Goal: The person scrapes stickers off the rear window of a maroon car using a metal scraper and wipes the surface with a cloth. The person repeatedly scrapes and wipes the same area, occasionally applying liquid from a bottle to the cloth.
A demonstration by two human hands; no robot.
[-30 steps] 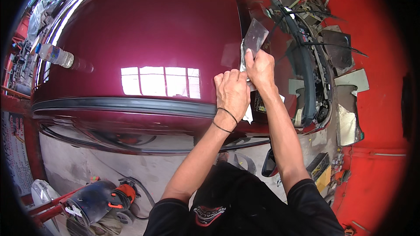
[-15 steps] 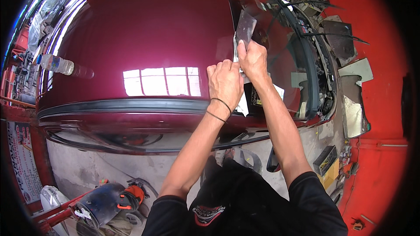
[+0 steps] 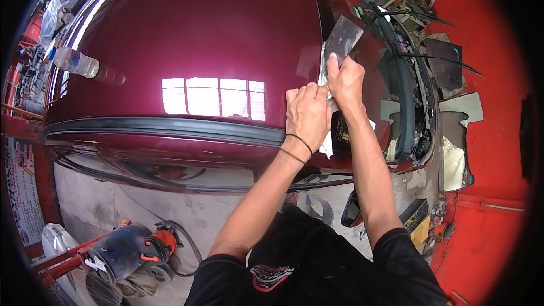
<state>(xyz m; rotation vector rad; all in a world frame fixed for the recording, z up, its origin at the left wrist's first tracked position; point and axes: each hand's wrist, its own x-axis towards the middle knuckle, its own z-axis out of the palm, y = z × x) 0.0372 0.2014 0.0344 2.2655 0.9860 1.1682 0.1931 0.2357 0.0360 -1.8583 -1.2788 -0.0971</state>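
My right hand (image 3: 347, 82) is closed round a flat, dark grey rectangular blade (image 3: 344, 37), thumb laid along it. The blade's far end points away and to the right, above the windshield (image 3: 371, 82). Just left of it, my left hand (image 3: 309, 112) rests at the edge of a glossy dark red car roof (image 3: 226, 51), its fingers curled. A crumpled white strip (image 3: 323, 68) runs along the roof's front edge beside both hands. Its middle passes under my fingers, so whether the left hand grips it is hidden.
A plastic bottle (image 3: 75, 62) stands on the roof at the left. Wiper arms (image 3: 433, 58) stick out at the right, near a red floor (image 3: 487, 119) strewn with panels. A dark cylindrical tank (image 3: 120, 252) and an orange-black machine (image 3: 160, 245) stand at the lower left.
Both hands and the blade appear farther right, partly because the view has shifted. The blade now leans more to the right. The white strip still lies along the roof edge.
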